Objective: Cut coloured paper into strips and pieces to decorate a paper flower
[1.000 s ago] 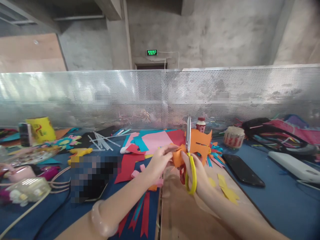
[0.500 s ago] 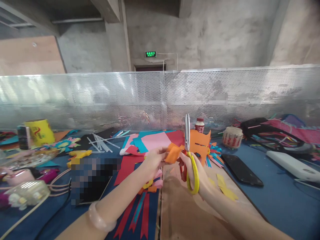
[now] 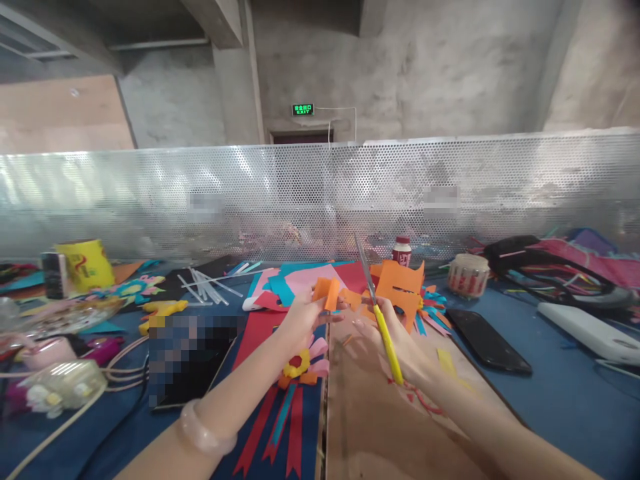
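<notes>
My left hand (image 3: pixel 303 325) grips a folded strip of orange paper (image 3: pixel 326 291) between thumb and fingers. Close by on its right, my right hand (image 3: pixel 393 323) keeps hold of yellow-handled scissors (image 3: pixel 387 343), their blades tilted up and to the left. A smaller orange piece (image 3: pixel 353 299) shows at my right fingertips; whether it joins the strip I cannot tell. Behind that hand is a large orange sheet (image 3: pixel 401 283) with cut-outs. Below my left wrist lies a paper flower (image 3: pixel 297 363) with a yellow centre, pink loops and red and blue ribbon tails (image 3: pixel 295 427).
A brown board (image 3: pixel 360 427) lies under my hands, with yellow scraps (image 3: pixel 446 361) on it. A black phone (image 3: pixel 490 340), a white power bank (image 3: pixel 585 330) and a jar (image 3: pixel 468 275) sit right. Leftward are glue sticks (image 3: pixel 205 287), a yellow glue gun (image 3: pixel 163 310) and cables.
The orange strip has moved up and left with my left hand, and my hands are farther apart. The scissors have turned, from nearly upright to leaning left, handles edge-on.
</notes>
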Available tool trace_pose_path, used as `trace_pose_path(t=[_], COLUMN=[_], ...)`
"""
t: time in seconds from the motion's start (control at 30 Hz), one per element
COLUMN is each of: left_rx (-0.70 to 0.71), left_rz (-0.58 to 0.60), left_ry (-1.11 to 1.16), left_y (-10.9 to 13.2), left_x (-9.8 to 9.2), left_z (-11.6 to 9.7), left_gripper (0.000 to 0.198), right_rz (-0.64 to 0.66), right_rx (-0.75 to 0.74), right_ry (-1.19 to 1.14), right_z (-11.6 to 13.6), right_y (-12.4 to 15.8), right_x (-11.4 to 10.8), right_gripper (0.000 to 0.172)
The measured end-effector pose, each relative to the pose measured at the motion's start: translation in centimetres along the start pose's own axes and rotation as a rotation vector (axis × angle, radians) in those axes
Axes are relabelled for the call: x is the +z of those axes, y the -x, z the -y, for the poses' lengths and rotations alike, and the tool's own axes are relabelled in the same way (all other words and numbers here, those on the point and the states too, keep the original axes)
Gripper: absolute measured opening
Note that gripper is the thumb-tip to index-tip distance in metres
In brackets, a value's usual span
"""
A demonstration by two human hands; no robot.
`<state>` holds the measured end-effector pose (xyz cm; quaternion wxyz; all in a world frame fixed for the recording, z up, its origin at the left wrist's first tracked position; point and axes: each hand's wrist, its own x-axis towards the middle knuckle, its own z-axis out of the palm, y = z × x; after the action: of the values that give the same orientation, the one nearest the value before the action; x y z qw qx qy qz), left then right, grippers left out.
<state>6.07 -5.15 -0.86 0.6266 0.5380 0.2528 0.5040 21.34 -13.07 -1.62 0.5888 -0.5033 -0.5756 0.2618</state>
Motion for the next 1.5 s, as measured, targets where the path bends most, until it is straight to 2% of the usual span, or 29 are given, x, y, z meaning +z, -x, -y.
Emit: trace_pose_path(t=[0.1, 0.17, 0.3, 0.4, 0.53, 0.67, 0.73, 0.83, 0.93, 1.07, 1.2, 1.37, 1.5], left_rx=[0.014, -0.01, -0.051, -0.034, -0.036, -0.057, -0.065, -0.062, -0.026, 0.004, -0.007, 0.012, 0.071], left_rz=[0.063, 0.066, -0.014, -0.101, -0.18, -0.169, -0.163, -0.177, -0.202, -0.256, -0.283, -0.262, -0.238], left_ry=[-0.048, -0.09, -0.133, -0.159, -0.153, -0.073, -0.035, -0.001, 0.021, 0.042, 0.036, 0.0, -0.058], left_y=[0.2, 0.2, 0.3, 0.1, -0.3, -0.8, -0.9, -0.9, -1.0, -1.4, -1.8, -1.3, -0.8], left_x=[0.1, 0.3, 0.7, 0.2, -0.9, -1.4, -1.4, -1.3, -1.4, -1.9, -2.3, -1.4, -1.1], left_z=[0.1, 0.1, -0.1, -0.2, 0.0, 0.2, 0.2, 0.2, 0.1, 0.3, 0.5, 0.0, -0.6], left_gripper=[0.02, 0.023, 0.026, 0.024, 0.028, 0.021, 0.018, 0.02, 0.026, 0.028, 0.029, 0.028, 0.03], right_rz=[0.056, 0.08, 0.115, 0.134, 0.071, -0.046, -0.048, 0.034, 0.201, 0.386, 0.353, 0.318, 0.339], right_rx=[-0.046, -0.065, -0.007, 0.031, 0.033, 0.098, 0.13, 0.194, 0.23, 0.168, 0.113, 0.186, 0.222], right_ry=[0.1, 0.094, 0.012, -0.03, -0.059, -0.074, -0.101, -0.261, -0.423, -0.516, -0.445, -0.465, -0.505], right_z=[-0.2, -0.2, 0.0, 0.2, 0.5, 0.5, -0.1, -1.2, -1.7, -1.7, -2.6, -2.8, -2.5], right_y=[0.0, 0.0, -0.1, -0.3, -0.2, -0.1, -0.5, -1.2, -1.8, -2.1, -2.0, -2.0, -2.2], right_x=[0.1, 0.0, -0.2, -0.2, -0.1, -0.1, -0.1, -0.3, -0.6, -0.9, -0.8, -0.7, -1.0], right_gripper=[0.028, 0.028, 0.033, 0.032, 0.033, 0.026, 0.027, 0.029, 0.023, 0.023, 0.031, 0.036, 0.039])
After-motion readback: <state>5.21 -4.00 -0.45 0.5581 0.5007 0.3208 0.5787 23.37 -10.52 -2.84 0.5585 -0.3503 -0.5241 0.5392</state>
